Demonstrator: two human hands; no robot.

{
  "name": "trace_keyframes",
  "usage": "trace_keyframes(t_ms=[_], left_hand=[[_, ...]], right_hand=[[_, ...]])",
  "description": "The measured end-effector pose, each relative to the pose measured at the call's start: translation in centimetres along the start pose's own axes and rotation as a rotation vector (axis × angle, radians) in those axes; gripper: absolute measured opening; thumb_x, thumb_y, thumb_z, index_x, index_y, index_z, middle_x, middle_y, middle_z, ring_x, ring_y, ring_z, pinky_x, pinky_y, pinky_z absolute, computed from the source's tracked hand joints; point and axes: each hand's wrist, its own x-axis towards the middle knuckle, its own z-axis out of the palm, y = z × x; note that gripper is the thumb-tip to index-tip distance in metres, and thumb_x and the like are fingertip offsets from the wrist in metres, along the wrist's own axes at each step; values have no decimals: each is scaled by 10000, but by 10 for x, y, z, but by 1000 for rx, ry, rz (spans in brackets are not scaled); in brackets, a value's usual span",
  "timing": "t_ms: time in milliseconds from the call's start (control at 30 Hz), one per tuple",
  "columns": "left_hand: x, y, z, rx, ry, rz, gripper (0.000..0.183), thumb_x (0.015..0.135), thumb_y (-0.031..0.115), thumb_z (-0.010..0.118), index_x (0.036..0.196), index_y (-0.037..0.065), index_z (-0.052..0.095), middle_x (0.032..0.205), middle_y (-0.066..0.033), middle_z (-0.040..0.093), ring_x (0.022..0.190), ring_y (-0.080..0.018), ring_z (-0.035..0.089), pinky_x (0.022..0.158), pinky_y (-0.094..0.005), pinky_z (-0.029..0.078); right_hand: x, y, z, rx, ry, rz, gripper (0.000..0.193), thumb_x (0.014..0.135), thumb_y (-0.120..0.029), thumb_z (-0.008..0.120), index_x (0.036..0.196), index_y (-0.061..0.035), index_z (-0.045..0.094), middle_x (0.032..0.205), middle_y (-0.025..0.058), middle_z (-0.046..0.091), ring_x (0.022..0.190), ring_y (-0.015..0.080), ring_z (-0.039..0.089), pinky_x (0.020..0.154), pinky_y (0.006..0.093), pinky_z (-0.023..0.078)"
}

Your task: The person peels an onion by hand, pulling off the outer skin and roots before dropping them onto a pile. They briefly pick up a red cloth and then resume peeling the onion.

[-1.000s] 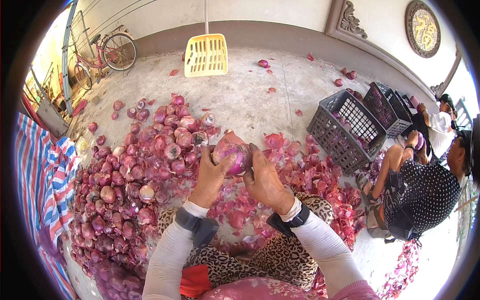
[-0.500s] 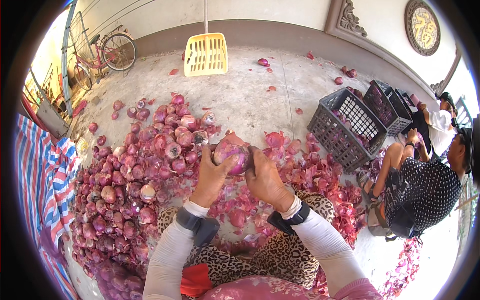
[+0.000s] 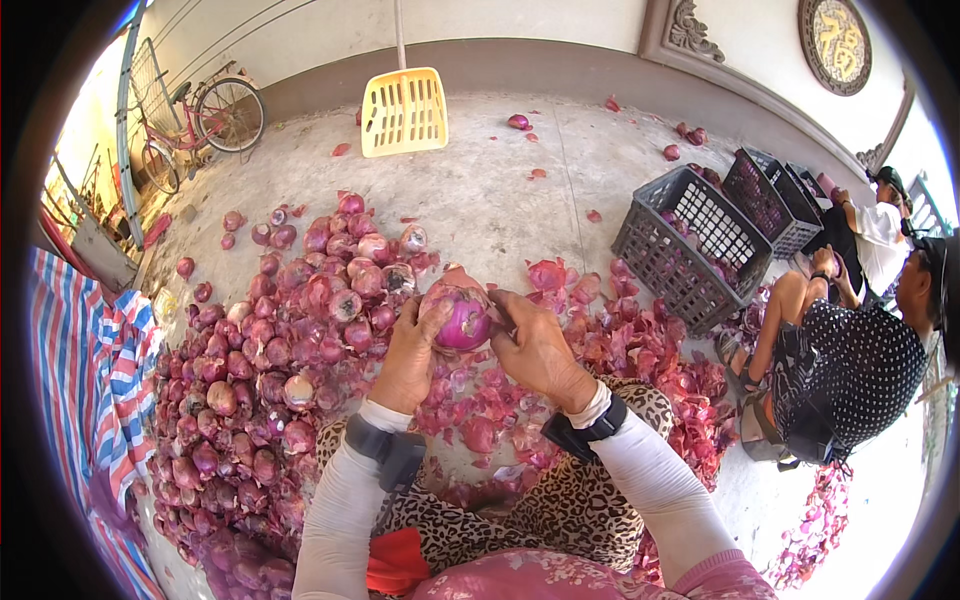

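While the left hand [image 3: 405, 360] curls around a purple onion [image 3: 465, 322], the right hand [image 3: 540, 352] pinches its side.

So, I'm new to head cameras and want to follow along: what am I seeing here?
There's no robot: a person is working bare-handed. Every picture comes from one fisheye camera on their head, looking down, so straight edges bend. The left hand holds an onion; the right hand is at its right side, though whether it grips is unclear. On the floor lie an onion pile to the left and loose skins to the right. Farther right are dark crates, near two other people.
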Motion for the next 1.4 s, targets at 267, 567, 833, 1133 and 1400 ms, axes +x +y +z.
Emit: trace_keyframes(t_ms=[267, 567, 833, 1133, 1400], left_hand=[[3, -4, -6, 60, -49, 23, 578, 834, 298, 730, 1241, -4, 451, 1152, -103, 558, 1040, -173, 577, 874, -343, 514], [1, -9, -14, -129, -161, -69, 537, 880, 340, 667, 1309, 74, 482, 1216, -52, 583, 1120, -189, 580, 959, -386, 498], [-10, -7, -25, -194, -251, -128, 576, 886, 336, 663, 1348, 63, 454, 1276, -60, 545, 1187, -184, 534, 1003, -389, 469], [-20, 2, -15, -84, -350, -148, 638, 858, 380, 688, 1346, 28, 476, 1234, -84, 596, 1144, -198, 567, 995, -380, 470], [-10, -16, -38, -26, -551, -291, 662, 862, 415, 671, 1357, 29, 460, 1297, -81, 543, 1197, -203, 514, 1018, -358, 431]], right_hand=[[-1, -1, -3, -77, -39, 54, 327, 797, 2, 582, 1118, 66, 592, 927, 248, 659, 870, 356, 674, 749, 361, 528], [6, 5, -11, 65, 85, 106, 175, 782, 8, 582, 940, 30, 654, 825, 248, 653, 770, 400, 658, 665, 400, 524], [8, 16, -26, -101, 177, 30, 242, 765, 59, 550, 976, 5, 658, 791, 193, 664, 711, 304, 667, 632, 345, 506], [5, 30, -34, -315, 226, -5, 184, 755, 51, 566, 926, -4, 603, 810, 230, 633, 764, 423, 608, 718, 454, 474], [6, 17, -40, -386, 269, 59, 234, 743, 72, 559, 959, 0, 612, 870, 224, 631, 826, 413, 610, 723, 442, 486]])
